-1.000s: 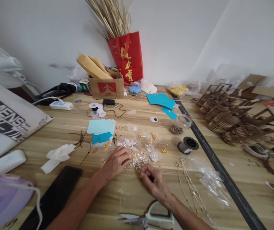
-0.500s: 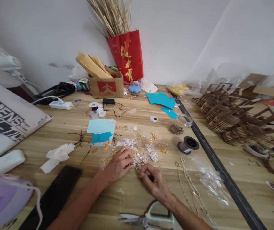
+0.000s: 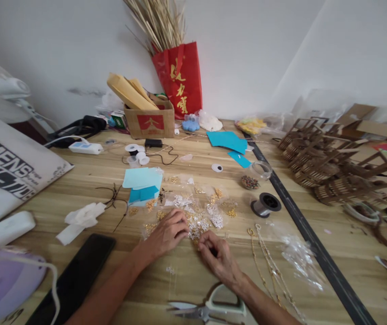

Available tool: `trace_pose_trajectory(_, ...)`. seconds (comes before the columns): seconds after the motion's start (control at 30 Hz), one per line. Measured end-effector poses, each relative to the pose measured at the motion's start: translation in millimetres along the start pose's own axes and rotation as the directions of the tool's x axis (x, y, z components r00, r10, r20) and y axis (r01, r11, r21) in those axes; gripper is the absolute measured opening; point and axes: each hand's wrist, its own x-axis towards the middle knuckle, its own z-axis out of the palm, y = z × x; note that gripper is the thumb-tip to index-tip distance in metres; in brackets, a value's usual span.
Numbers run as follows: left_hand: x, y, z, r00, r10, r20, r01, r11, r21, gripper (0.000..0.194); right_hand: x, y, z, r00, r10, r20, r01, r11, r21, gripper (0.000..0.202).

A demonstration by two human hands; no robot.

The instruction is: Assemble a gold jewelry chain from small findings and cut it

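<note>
My left hand (image 3: 169,232) rests at the near left side of a pile of small silver and gold charms (image 3: 198,224). Its fingers are bent down and held together, with the tips beside the charms. Across from it, my right hand (image 3: 218,255) is closed in a pinch at the pile's near right edge. Anything between the fingertips of either hand is too small or hidden to make out. Clear bags of gold and silver findings (image 3: 215,216) lie just beyond the hands. Scissors (image 3: 225,311) lie below my right wrist.
Gold and silver chains (image 3: 264,255) and clear plastic bags (image 3: 301,255) lie to the right, below a wire spool (image 3: 265,205). A bead jar (image 3: 261,170) stands behind. At left are a black phone (image 3: 78,275) and tissue (image 3: 83,219); brown wooden frames (image 3: 335,167) crowd the right.
</note>
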Motion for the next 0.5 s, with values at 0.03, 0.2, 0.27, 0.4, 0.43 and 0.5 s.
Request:
trace_pose_trajectory(0.03, 0.1, -0.7, 0.3, 1.0, 0.005, -0.003, -0.005, 1.0, 0.001, 0.014, -0.1, 0.2, 0.0, 1.0, 0.0, -0.003, 0.0, 1.0, -0.004, 0.019)
trace_pose_trajectory(0.2, 1.6, -2.1, -2.1, 0.997, 0.024, -0.073, -0.026, 1.0, -0.017, 0.014, -0.3, -0.4, -0.1, 1.0, -0.001, -0.009, 0.001, 1.0, -0.009, 0.019)
trace_pose_trajectory(0.27, 1.8, -1.7, -3.7, 0.997, 0.007, -0.083, -0.009, 0.999, -0.033, 0.013, -0.3, -0.8, -0.2, 1.0, -0.005, -0.01, 0.005, 1.0, -0.013, 0.019)
trace_pose_trajectory(0.4, 0.6, -1.1, -3.4, 0.999, -0.004, -0.051, 0.003, 1.0, -0.03, 0.006, -0.1, -1.5, -0.7, 1.0, -0.01, -0.006, 0.01, 1.0, -0.022, 0.02)
trace_pose_trajectory(0.43, 0.2, -0.9, -2.6, 0.999, 0.0, -0.042, -0.001, 1.0, -0.02, 0.005, -0.1, -1.8, -0.8, 1.0, -0.007, -0.005, 0.006, 1.0, -0.021, 0.02)
trace_pose_trajectory(0.5, -0.1, -0.4, -0.6, 1.0, 0.009, -0.03, -0.009, 1.0, 0.0, 0.004, -0.2, -2.2, -0.8, 1.0, 0.001, 0.002, -0.001, 1.0, -0.015, 0.021)
